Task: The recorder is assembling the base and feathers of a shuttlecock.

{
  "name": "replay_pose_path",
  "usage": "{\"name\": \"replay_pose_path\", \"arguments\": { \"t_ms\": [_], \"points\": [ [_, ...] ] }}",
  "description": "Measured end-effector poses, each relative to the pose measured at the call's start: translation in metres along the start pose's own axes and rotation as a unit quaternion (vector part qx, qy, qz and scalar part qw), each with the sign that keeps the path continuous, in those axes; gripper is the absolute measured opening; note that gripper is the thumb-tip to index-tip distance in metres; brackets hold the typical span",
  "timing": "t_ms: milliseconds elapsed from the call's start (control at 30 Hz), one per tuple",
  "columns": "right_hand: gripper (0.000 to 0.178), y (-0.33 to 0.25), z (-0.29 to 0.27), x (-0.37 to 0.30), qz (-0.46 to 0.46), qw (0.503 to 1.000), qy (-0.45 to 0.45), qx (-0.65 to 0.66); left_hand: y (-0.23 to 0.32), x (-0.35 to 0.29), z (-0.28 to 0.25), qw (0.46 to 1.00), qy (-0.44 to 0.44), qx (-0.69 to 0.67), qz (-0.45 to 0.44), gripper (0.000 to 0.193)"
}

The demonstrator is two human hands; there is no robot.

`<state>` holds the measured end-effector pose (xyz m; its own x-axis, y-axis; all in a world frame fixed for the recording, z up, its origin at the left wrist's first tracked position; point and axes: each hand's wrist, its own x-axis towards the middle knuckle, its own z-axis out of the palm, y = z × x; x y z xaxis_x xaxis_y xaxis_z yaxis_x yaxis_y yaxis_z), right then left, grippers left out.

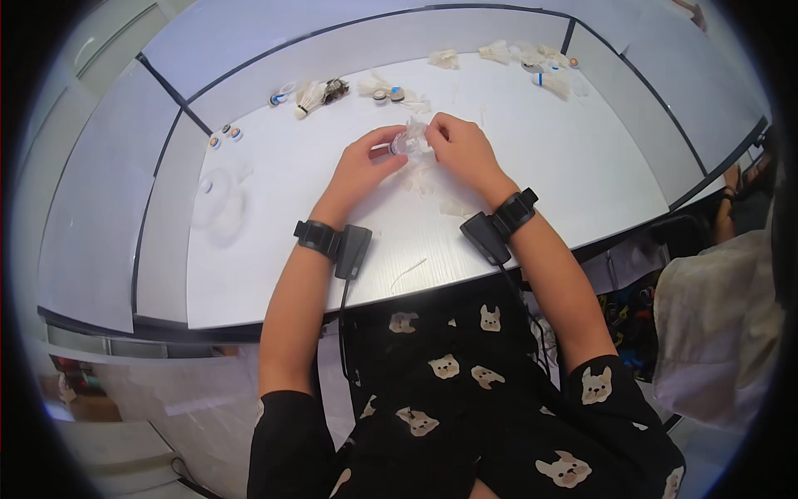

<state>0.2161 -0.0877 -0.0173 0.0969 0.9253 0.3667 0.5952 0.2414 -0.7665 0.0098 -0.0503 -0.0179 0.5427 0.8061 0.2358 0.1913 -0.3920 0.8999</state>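
Observation:
Over the middle of the table my left hand (372,160) curls its thumb and fingers around a shuttlecock (413,133), whitish and ragged, with a blue band at its base. My right hand (460,148) is closed in a pinch at the feathered side of it. What exactly lies between those right fingertips is too small to make out. Loose white feather scraps (422,180) are scattered on the table just below both hands.
Shuttlecocks (309,98) and cork heads (380,97) lie beyond my hands. Another pile (549,79) is at the far right. Several loose heads (236,133) and a translucent white heap (220,208) are at left. Low panels (366,46) wall the white table (316,279).

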Motion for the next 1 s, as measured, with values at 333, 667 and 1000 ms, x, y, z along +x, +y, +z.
{"name": "replay_pose_path", "arguments": {
  "t_ms": [333,667,1000],
  "points": [
    [0.029,0.001,0.004,-0.002,0.011,1.000,-0.006,-0.026,-0.001,-0.003,0.000,1.000,0.001,-0.005,-0.014,0.049],
    [0.034,-0.004,-0.004,0.000,0.036,0.999,-0.013,-0.003,0.001,0.001,0.000,1.000,0.005,-0.003,0.009,0.048],
    [0.036,-0.004,-0.002,0.001,0.026,0.999,-0.009,0.019,0.001,-0.001,-0.002,1.000,0.011,0.005,0.018,0.049]
  ]
}}
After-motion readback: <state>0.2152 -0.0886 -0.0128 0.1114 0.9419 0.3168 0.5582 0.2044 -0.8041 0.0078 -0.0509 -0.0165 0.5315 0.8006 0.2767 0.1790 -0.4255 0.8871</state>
